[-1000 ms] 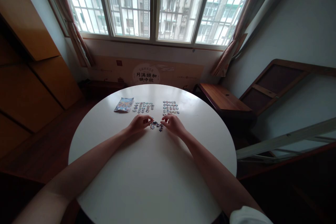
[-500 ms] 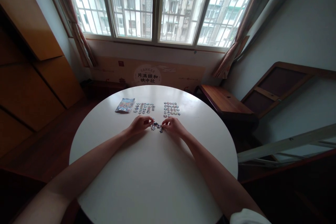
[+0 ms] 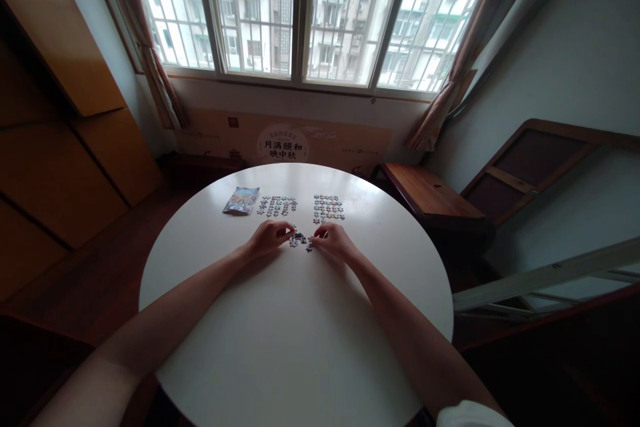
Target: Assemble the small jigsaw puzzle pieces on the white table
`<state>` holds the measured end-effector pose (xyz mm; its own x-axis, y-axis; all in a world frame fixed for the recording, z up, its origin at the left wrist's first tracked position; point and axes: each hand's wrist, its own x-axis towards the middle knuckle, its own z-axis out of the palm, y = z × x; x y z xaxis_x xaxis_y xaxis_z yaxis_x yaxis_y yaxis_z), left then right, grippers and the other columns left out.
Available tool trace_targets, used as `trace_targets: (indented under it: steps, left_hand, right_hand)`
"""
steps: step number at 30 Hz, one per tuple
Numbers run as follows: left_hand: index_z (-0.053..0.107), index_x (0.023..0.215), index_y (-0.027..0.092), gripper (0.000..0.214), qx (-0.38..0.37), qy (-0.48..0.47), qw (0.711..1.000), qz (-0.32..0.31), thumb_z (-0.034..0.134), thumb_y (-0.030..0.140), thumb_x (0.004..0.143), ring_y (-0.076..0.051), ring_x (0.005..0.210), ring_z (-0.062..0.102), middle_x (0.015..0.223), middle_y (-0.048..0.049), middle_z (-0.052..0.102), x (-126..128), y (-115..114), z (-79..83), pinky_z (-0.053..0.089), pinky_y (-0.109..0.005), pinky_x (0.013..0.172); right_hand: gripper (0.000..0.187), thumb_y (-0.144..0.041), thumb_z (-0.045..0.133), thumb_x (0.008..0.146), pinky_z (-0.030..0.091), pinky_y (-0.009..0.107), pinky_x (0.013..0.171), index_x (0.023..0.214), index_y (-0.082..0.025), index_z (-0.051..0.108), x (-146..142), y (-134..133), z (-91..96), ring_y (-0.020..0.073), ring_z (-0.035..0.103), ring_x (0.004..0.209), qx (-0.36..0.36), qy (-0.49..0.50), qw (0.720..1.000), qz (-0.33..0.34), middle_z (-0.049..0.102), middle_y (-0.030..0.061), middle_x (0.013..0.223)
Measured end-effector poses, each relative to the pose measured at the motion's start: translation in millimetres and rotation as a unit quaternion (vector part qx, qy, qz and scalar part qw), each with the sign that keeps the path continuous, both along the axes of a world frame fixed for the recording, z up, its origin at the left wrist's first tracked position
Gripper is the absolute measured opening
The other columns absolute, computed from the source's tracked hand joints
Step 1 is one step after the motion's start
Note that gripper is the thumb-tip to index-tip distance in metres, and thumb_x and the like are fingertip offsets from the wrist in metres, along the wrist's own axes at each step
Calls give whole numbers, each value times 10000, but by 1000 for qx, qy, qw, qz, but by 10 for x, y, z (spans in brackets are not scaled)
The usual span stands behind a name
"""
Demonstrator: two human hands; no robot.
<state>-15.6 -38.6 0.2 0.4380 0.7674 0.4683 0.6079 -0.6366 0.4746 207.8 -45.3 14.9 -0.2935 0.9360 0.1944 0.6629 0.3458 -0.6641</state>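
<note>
Between my hands, on the white round table (image 3: 295, 333), lies a small loose cluster of jigsaw puzzle pieces (image 3: 299, 240). My left hand (image 3: 270, 236) is at the cluster's left side, thumb and forefinger pinched together on a puzzle piece at its edge. From the right, my right hand (image 3: 334, 239) reaches in, its fingertips closed on another piece; the fingers partly hide it. Beyond the hands, more pieces are spread out in two groups, a left group (image 3: 277, 205) and a right group (image 3: 329, 209) set in rows.
A picture packet (image 3: 241, 201) lies left of the spread pieces. Past the table's far edge stand a wooden bench (image 3: 425, 188) at right and a printed panel (image 3: 345, 143) under the barred window (image 3: 260, 13). Wooden cabinets (image 3: 105, 153) line the left side.
The camera view has shifted slightly, so the table sits a little further right in the picture. Both hands keep nearly the same pose beside the cluster.
</note>
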Motion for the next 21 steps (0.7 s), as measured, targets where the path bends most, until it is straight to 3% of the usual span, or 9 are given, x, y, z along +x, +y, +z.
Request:
trace_targets:
  steps: [9,13,17,21]
  left_hand:
    - [702,811,173,191,13,20,1000,-3,559,300,820,-66,485,490,510,32,567,1,-1,-66,345,-161,520]
    - [703,846,184,199,17,18,1000,-3,557,319,827,-67,493,512,549,25,603,20,-33,-69,352,-165,528]
    - [699,890,193,226,9,15,1000,12,555,357,831,-71,474,507,538,30,604,42,-53,-67,352,-177,524]
    - [694,898,208,236,1,28,999,42,540,376,835,-88,496,523,565,28,613,39,-59,-6,370,-202,544]
  right_hand:
    - [95,-201,661,617,411,217,553,699,-154,670,-5,44,-53,143,589,643,-19,29,999,-10,672,33,717]
    - [121,-257,644,669,441,224,531,692,-138,650,-68,59,-88,132,592,578,-30,161,987,1,660,41,645]
    - [277,-386,694,653,450,228,452,728,-124,646,-188,12,-91,122,565,487,-75,308,948,20,643,42,584]
    - [306,-414,716,628,464,241,458,723,-133,641,-256,-8,-114,123,563,486,-70,368,927,5,648,43,595]
